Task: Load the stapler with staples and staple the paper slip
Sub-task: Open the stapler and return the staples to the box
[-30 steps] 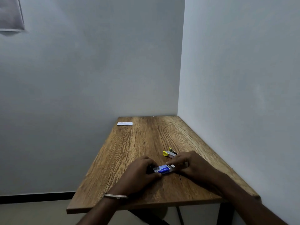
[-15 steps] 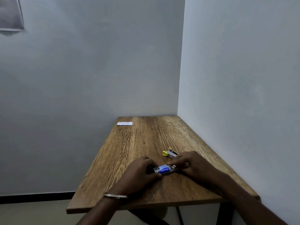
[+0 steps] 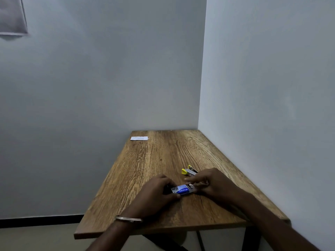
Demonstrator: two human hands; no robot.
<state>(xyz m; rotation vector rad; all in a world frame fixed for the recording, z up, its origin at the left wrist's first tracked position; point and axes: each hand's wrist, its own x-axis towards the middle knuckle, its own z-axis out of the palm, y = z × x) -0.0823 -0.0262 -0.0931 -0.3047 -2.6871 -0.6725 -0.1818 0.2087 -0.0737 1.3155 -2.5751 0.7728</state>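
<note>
Blue staple box (image 3: 181, 190) gripped by left hand (image 3: 157, 192), right hand (image 3: 211, 184) pinching its open end; yellow stapler (image 3: 188, 171) just beyond, on bench (image 3: 154, 160).

Bare forearms, no sleeves; thin silver metal bangle (image 3: 129, 219) round left wrist.
</note>
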